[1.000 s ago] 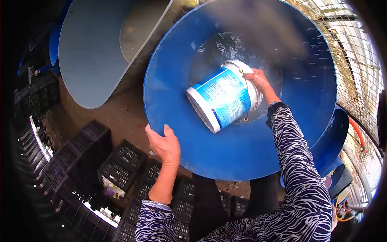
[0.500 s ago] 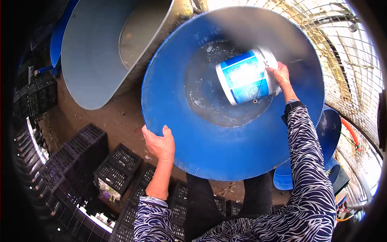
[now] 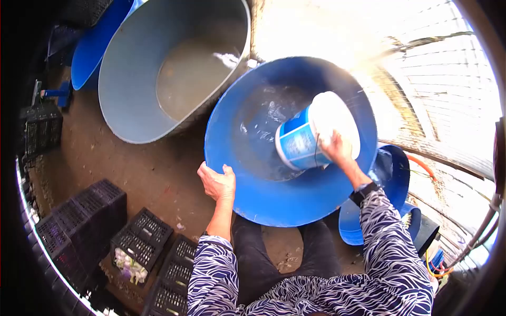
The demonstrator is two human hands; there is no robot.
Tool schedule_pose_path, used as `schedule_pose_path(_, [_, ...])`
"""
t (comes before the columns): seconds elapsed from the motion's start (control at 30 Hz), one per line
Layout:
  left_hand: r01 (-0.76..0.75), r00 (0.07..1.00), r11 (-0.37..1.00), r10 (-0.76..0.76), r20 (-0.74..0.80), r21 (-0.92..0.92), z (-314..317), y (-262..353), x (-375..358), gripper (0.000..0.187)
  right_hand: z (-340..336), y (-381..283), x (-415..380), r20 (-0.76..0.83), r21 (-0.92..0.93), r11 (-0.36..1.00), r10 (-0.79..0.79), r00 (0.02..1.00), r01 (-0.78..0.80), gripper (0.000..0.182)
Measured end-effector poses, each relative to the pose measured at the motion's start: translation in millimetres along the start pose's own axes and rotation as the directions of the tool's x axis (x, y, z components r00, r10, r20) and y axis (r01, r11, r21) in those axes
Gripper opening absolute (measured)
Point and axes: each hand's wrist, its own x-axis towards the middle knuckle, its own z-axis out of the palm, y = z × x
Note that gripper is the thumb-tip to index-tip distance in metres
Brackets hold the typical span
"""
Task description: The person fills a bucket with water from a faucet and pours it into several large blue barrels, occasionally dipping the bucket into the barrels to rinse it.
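Note:
A large round blue tub (image 3: pixel 263 203) stands in front of my legs, with a little water on its bottom. My left hand (image 3: pixel 217 184) is closed over its near left rim, the thumb at the inner side. Inside the tub a white bucket (image 3: pixel 300 141) with a blue printed label lies tilted, its base toward the left and its pale upper end toward the right. My right hand (image 3: pixel 338 150), slightly blurred, grips the bucket near its upper end, beside the thin wire handle. Whether the bucket holds water is hidden.
A grey oval tub (image 3: pixel 126 100) with cloudy water stands at the back left. Black plastic crates (image 3: pixel 79 216) sit on the left; one crate (image 3: pixel 142 237) holds pale plant material. Smaller blue containers (image 3: pixel 350 224) and an orange hose (image 3: pixel 421 166) are at the right, by a wire-mesh wall (image 3: pixel 443 95).
The bucket has turned, its upper end now facing more toward the camera, and sits lower in view with my right hand. My left hand still holds the rim. The whole view has shifted.

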Motion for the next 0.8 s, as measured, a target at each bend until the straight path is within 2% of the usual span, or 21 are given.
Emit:
schedule_pose_path(0.03, [-0.077,0.994,0.996,0.08,-0.076,0.042,6,-7,-2,0.067,-26,-9,-13,0.007,0.09,0.994,-0.057,0.998,0.056,0.035])
schedule_pose_path(0.07, [-0.152,0.975,0.984,0.165,-0.15,0.091,9,-10,-6,0.071,-50,-18,-24,0.053,0.047,0.998,-0.054,0.997,0.052,0.035])
schedule_pose_path(0.1, [-0.212,0.963,0.97,0.228,-0.143,0.123,7,-7,-16,0.074,-74,-26,-35,0.1,0.008,0.999,-0.05,0.994,0.049,0.036])
schedule_pose_path(0.17, [-0.304,0.932,0.931,0.335,-0.142,0.201,2,6,-43,0.079,-126,-33,-56,0.1,0.2,0.98,-0.041,0.994,0.02,0.037])
schedule_pose_path(0.2, [-0.333,0.941,0.936,0.323,0.1,0.111,9,12,-64,0.078,-148,-35,-63,0.112,0.299,0.954,-0.049,0.992,0.014,0.038])
schedule_pose_path(0.23, [-0.332,0.89,0.943,0.305,0.338,0.022,13,21,-89,0.076,-168,-30,-67,0.073,0.348,0.937,-0.064,0.995,0.035,0.039])
schedule_pose_path(0.27, [-0.221,0.867,0.947,0.3,0.398,-0.232,5,36,-110,0.076,-193,-26,-70,0.104,0.398,0.917,-0.031,0.994,-0.014,0.038])
schedule_pose_path(0.3, [-0.079,0.839,0.882,0.31,0.446,-0.464,-8,54,-129,0.076,-217,-22,-70,0.141,0.446,0.893,-0.004,0.99,-0.06,0.037])
schedule_pose_path(0.33, [0.081,0.809,0.752,0.334,0.484,-0.655,-22,74,-147,0.076,-240,-12,-70,0.158,0.522,0.845,0.043,0.987,-0.12,0.037])
schedule_pose_path(0.37, [0.244,0.782,0.56,0.369,0.502,-0.792,-35,95,-162,0.076,-257,-1,-67,0.183,0.588,0.789,0.083,0.98,-0.177,0.037])
schedule_pose_path(0.4, [0.39,0.761,0.323,0.415,0.499,-0.862,-49,118,-178,0.076,-267,11,-67,0.137,0.609,0.777,0.09,0.987,-0.155,0.037])
schedule_pose_path(0.43, [0.515,0.736,0.069,0.474,0.482,-0.854,-58,139,-188,0.076,-271,25,-67,0.086,0.629,0.764,0.113,0.99,-0.143,0.037])
schedule_pose_path(0.5, [0.507,0.644,0.046,0.644,0.414,-0.861,-82,184,-206,0.077,-291,86,-58,0.082,0.807,0.569,0.16,0.984,-0.16,0.034])
schedule_pose_path(0.57, [0.462,0.591,-0.031,0.756,0.282,-0.886,-121,236,-233,0.086,-324,131,-54,0.082,0.9,0.414,0.142,0.986,-0.134,0.032])
schedule_pose_path(0.6, [0.227,0.694,0.17,0.663,0.282,-0.959,-125,258,-257,0.091,-339,143,-54,0.095,0.929,0.346,0.115,0.989,-0.13,0.033])
schedule_pose_path(0.63, [-0.001,0.785,0.384,0.573,0.237,-0.923,-133,278,-279,0.096,-352,153,-56,0.103,0.953,0.278,0.089,0.991,-0.124,0.035])
schedule_pose_path(0.67, [-0.048,0.757,0.463,0.595,0.27,-0.885,-157,295,-295,0.101,-360,166,-53,0.109,0.965,0.231,0.068,0.992,-0.122,0.038])
schedule_pose_path(0.7, [-0.098,0.729,0.537,0.612,0.306,-0.838,-184,311,-309,0.106,-364,195,-46,0.162,0.963,0.22,-0.008,0.987,-0.156,0.043])
schedule_pose_path(0.77, [-0.207,0.707,0.489,0.674,0.216,-0.848,-215,329,-342,0.106,-378,179,-59,0.264,0.962,-0.07,0.013,0.964,-0.263,0.049])
schedule_pose_path(0.8, [-0.252,0.684,0.492,0.7,0.206,-0.833,-229,336,-357,0.106,-379,177,-57,0.274,0.96,-0.067,-0.005,0.962,-0.273,0.049])
